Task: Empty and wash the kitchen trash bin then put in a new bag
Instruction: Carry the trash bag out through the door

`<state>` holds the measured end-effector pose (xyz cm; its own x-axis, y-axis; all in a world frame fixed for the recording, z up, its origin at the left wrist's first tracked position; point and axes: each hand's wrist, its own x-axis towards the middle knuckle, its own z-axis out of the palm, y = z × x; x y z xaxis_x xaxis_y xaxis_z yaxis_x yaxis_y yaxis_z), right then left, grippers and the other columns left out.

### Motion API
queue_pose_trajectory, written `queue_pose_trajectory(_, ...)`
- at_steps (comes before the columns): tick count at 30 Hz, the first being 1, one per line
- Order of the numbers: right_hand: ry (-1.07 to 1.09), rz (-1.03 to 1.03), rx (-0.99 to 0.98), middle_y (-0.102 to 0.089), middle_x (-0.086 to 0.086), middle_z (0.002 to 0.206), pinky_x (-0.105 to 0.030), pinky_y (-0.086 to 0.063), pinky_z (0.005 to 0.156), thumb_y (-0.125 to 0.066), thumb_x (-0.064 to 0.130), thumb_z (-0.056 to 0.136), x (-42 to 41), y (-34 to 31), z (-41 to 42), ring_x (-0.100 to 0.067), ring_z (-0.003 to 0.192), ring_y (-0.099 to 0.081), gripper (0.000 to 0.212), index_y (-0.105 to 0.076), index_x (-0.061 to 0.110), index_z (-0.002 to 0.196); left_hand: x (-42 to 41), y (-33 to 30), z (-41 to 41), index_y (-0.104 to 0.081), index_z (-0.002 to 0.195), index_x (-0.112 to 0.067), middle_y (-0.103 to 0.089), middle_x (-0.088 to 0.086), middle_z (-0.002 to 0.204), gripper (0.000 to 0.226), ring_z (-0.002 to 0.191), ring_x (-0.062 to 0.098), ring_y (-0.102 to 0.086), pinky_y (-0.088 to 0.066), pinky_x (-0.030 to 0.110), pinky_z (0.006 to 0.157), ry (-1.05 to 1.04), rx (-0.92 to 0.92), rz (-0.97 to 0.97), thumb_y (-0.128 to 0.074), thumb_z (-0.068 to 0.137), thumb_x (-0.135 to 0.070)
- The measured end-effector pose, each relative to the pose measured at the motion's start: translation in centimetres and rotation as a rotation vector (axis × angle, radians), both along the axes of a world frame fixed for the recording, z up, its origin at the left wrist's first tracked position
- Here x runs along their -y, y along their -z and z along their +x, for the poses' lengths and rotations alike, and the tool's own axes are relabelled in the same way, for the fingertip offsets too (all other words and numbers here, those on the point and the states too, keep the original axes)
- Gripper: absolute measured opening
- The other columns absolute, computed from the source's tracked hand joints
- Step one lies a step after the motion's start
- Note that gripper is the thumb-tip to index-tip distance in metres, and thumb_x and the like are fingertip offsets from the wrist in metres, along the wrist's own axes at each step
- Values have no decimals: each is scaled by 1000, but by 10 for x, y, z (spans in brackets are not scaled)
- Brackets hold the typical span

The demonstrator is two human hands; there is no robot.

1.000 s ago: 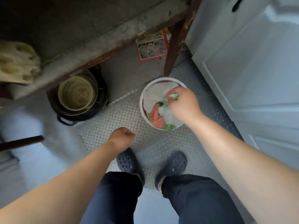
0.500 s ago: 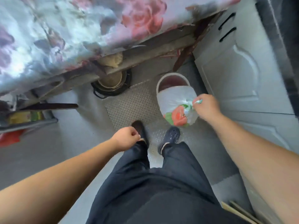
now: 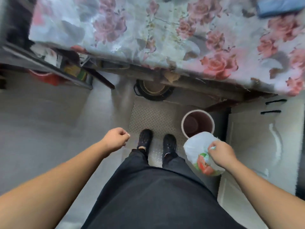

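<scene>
A small round white trash bin with a dark brownish inside stands on the floor by the table's right leg, with nothing visible in it. My right hand is closed on the gathered top of a full white trash bag printed in red and green. The bag hangs clear of the bin, just in front of it and to the right of my feet. My left hand is a loose fist holding nothing, out to the left of my shoes.
A table with a floral cloth overhangs the area ahead. Under it sits a black pot with a beige basket. A white cabinet door stands to the right. A metal tread-plate mat lies underfoot, and a cluttered shelf is at left.
My right hand has lifted the bag fully out of the bin and drawn it toward me. I have straightened up, so the bin looks smaller and the tabletop is in view.
</scene>
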<state>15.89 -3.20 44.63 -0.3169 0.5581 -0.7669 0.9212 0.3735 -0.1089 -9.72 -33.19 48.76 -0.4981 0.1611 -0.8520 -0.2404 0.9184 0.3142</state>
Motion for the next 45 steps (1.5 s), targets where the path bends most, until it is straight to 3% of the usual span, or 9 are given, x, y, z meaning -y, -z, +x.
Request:
queue_pose_trajectory(2,-112,-27,17,-69,-6,94,-29,-40,66,-51,13,90,-7,-2,-12,-25,83,-57,19,-67,19,80,12,-10,10,-66,93,-8,-72,16,100,19,93,33,-69,-57,42,83,-131,-24,17,-56,98,-24)
queue_pose_trajectory(6,-297,-37,63,-68,-6,85,-29,-42,58,-54,13,89,-15,-8,-47,-21,76,-61,18,-63,19,75,53,-22,42,-65,88,-11,-71,13,95,18,83,24,-64,-53,35,77,-355,-17,49,-55,99,-22)
queue_pose_trajectory(14,-675,16,39,-64,-1,73,-30,-40,66,-54,13,85,56,-25,-162,-25,78,-59,18,-61,18,70,187,-7,120,-58,79,-18,-57,9,73,19,71,20,-50,-39,32,71,-658,57,-36,-54,98,-22)
queue_pose_trajectory(21,-885,65,-23,-67,3,76,-29,-39,59,-67,19,80,180,-43,-259,-12,72,-58,5,-67,19,75,279,-2,172,-49,69,-22,-48,-2,69,26,68,14,-44,-30,28,57,-686,170,-23,-53,95,-22)
queue_pose_trajectory(27,-994,59,-80,-69,0,86,-34,-53,74,-65,21,86,292,-46,-334,-17,81,-64,7,-69,16,88,380,-6,152,-50,71,-23,-52,1,72,26,67,18,-48,-35,28,64,-862,86,-78,-54,97,-24)
queue_pose_trajectory(33,-1140,48,-80,-63,-5,64,-28,-37,53,-57,8,87,371,-48,-410,-19,61,-58,22,-63,7,66,440,-5,127,-51,81,-20,-48,7,75,15,64,17,-46,-33,29,65,-1089,69,-102,-51,96,-18)
queue_pose_trajectory(39,-1263,78,-55,-62,-1,56,-29,-43,50,-56,8,84,422,-34,-511,-18,53,-58,26,-61,14,60,455,-5,69,-50,72,-18,-51,4,70,25,63,19,-47,-38,29,64,-1203,100,-83,-50,97,-22)
queue_pose_trajectory(43,-1424,66,-28,-42,2,40,-28,-30,45,-54,1,78,466,-33,-583,-20,42,-41,38,-40,15,46,463,-17,8,-58,81,-15,-55,6,77,21,69,21,-51,-42,30,68,-1289,81,-63,-50,98,-24)
queue_pose_trajectory(45,-1527,76,32,-47,1,46,-25,-28,44,-53,4,78,489,-37,-613,-18,45,-42,31,-45,14,50,469,-24,-23,-67,90,-9,-66,4,82,24,77,22,-62,-52,33,77,-1357,55,-51,-52,98,-26)
